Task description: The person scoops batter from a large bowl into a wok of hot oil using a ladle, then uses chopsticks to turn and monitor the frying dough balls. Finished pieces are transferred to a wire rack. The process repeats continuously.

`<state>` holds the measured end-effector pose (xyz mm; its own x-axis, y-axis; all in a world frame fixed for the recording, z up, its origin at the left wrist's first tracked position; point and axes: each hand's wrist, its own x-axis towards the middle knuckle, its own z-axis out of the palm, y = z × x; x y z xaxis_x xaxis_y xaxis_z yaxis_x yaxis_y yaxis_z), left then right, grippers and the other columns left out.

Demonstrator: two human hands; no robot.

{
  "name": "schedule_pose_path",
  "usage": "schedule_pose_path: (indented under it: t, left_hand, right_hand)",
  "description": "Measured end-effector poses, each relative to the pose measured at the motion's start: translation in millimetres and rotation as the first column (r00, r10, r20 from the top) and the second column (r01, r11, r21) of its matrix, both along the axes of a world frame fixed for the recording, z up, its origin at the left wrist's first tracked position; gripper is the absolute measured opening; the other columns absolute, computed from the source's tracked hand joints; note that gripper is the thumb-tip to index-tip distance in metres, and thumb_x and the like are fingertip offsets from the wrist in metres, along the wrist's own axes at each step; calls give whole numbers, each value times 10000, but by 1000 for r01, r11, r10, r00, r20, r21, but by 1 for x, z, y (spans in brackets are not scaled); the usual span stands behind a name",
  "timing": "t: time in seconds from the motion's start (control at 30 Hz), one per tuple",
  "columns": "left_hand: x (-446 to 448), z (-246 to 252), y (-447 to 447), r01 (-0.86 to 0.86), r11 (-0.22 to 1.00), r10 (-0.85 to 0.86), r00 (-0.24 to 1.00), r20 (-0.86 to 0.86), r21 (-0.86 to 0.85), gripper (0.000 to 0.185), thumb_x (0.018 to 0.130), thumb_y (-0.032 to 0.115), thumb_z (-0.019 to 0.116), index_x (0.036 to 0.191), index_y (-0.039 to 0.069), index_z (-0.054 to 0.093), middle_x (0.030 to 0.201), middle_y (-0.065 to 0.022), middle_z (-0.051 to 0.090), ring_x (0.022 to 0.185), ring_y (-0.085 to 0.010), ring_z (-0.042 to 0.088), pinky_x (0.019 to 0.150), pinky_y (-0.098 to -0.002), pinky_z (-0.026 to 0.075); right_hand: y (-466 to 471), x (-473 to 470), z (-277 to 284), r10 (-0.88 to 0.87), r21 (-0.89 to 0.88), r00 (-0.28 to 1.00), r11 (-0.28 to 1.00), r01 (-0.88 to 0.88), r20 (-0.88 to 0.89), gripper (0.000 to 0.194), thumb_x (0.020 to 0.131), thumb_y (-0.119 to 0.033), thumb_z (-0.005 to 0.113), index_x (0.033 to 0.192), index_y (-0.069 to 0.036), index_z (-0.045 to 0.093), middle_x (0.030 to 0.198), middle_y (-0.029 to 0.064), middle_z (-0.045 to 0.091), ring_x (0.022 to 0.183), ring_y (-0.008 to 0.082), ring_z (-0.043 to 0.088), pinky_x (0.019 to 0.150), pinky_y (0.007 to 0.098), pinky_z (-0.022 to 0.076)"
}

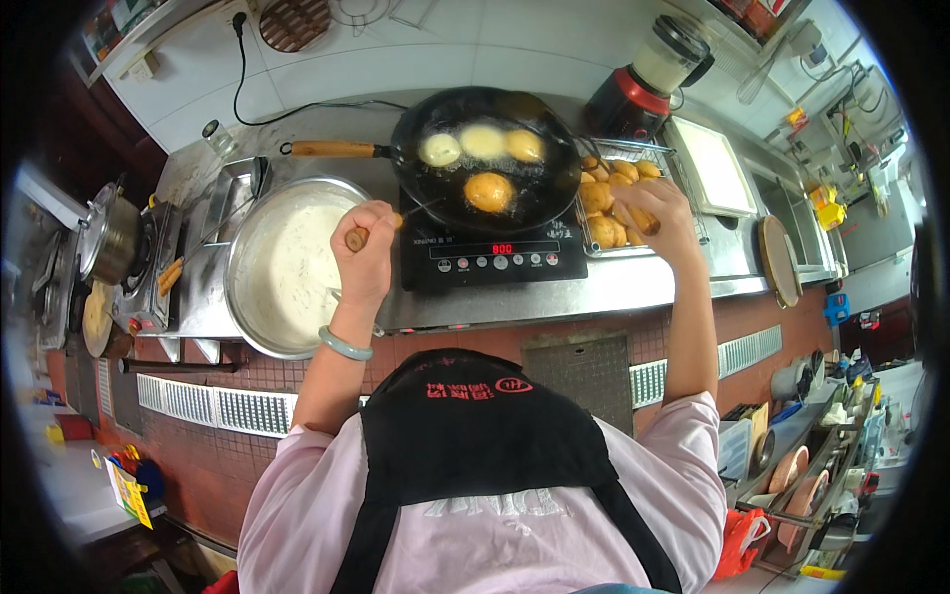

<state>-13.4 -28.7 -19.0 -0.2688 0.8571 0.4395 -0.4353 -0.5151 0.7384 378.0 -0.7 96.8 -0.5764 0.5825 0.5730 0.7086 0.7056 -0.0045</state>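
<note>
My left hand [365, 249] grips the wooden handle of a thin metal tool [358, 238], whose shaft reaches over the near left rim of a black frying pan [534, 197]. In the pan's oil lie a golden fried cake [488, 192], a lighter browned one [524, 146] and two pale ones near the far side. My right hand [653, 215] is closed around a wooden-handled utensil [642, 220] above a wire rack [594, 248] of browned fried cakes [608, 232]. The utensil's far end, by the pan's right rim, is partly hard to make out.
The pan sits on a black induction cooker [493, 271]. Left of it stands a large steel bowl of white batter [289, 260], then a steel tray [226, 200] and a gas stove [152, 260]. A red blender [631, 104] and a white tray [712, 163] are at the right.
</note>
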Motion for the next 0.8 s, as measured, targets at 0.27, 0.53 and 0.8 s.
schedule_pose_path:
  t: [0.27,0.53,0.8]
  left_hand:
    - [0,2,-1,-2,1000,2,1000,6,4,221,844,-119,599,713,42,521,831,-39,605,893,-167,547,846,-302,440]
    - [-1,-3,4,-14,1000,14,1000,-5,15,215,852,-120,586,724,40,520,860,-46,609,899,-167,551,858,-306,445]
    - [3,-4,10,-6,1000,6,1000,6,8,224,862,-117,590,729,42,508,853,-41,606,923,-168,556,878,-308,444]
  right_hand:
    - [26,21,2,-90,-250,972,968,33,-216,215,839,-54,762,1052,-76,739,1004,108,740,871,241,694,803,338,546]
    - [6,59,-21,-396,-543,706,839,19,-587,223,886,-33,735,1106,-7,704,1023,75,727,937,166,705,833,276,560]
    - [-45,77,-23,-371,-475,608,880,-12,-702,212,875,3,725,1081,17,679,964,116,721,859,174,712,774,275,568]
